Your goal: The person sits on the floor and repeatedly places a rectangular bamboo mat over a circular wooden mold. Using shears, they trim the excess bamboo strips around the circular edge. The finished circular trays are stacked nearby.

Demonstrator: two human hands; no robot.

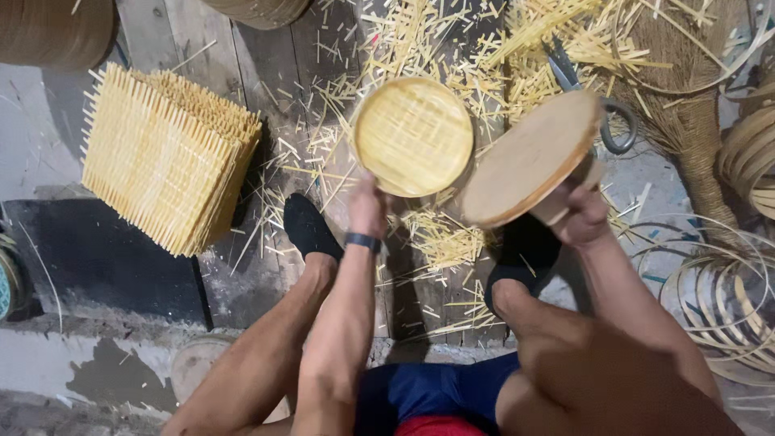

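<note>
Bamboo offcuts (452,48) litter the plank floor (266,73); a stack of woven mats (165,157) lies at nine o'clock, scissors (601,105) at one o'clock. The left hand (367,210), arm extended, has its grip closed on a round woven tray (413,136), face up at centre. The right hand (577,214) grips a round wooden disc (529,157), tilted toward two o'clock.

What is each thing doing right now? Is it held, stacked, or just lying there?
Left hand: gripping the round woven bamboo tray, held up with its inside facing the camera.
Right hand: gripping the round wooden disc, held tilted.
Woven bamboo mats: stacked in a pile, leaning.
Scissors: lying on the floor, partly hidden behind the disc.
Bamboo offcuts: scattered loose on the floor.
Bamboo hoops: lying in a loose heap.
</note>
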